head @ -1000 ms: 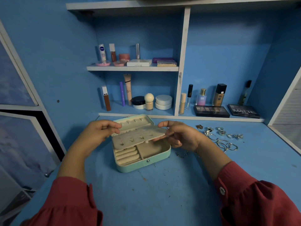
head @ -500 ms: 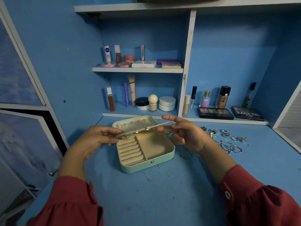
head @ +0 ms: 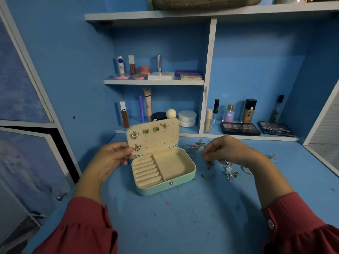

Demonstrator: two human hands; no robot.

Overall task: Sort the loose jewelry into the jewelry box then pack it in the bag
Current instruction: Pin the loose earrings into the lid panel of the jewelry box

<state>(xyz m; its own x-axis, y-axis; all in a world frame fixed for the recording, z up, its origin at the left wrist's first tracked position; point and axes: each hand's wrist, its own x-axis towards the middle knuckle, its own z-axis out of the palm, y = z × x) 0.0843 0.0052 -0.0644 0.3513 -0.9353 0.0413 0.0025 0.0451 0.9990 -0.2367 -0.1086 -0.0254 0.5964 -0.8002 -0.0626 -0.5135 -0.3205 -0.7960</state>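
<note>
Sleeves frame a mint jewelry box [head: 165, 186] open on the blue desk [head: 183, 226]. Left hand [head: 110, 158] pinches its upright earring panel [head: 154, 136] by the edge. Right hand [head: 227, 149] curls over loose jewelry [head: 229, 176] just right; hold unclear. Pieces look light, snag-prone; lift each by its body.
</note>
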